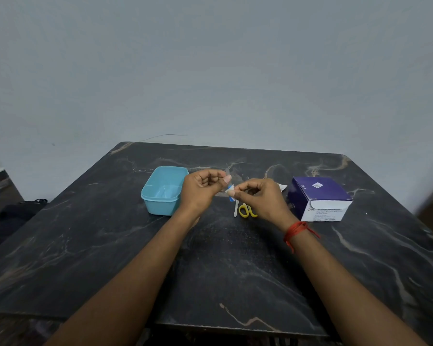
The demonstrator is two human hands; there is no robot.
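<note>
Above the middle of the dark marble table (110, 245), both hands meet. My right hand (260, 198) pinches a small white and blue packet (231, 193) between thumb and forefinger. My left hand (201, 189) has its fingers curled and pinches what looks like a clear strip (227, 171) at the packet's upper edge; the contact is small and hard to make out. A red thread is tied round my right wrist.
A light blue plastic box (161, 191), lidless, stands left of my hands. Yellow-handled scissors (245, 211) lie under my right hand. A purple and white carton (320, 198) stands to the right, with a white sachet (283, 187) behind my right hand. A wall rises behind the table.
</note>
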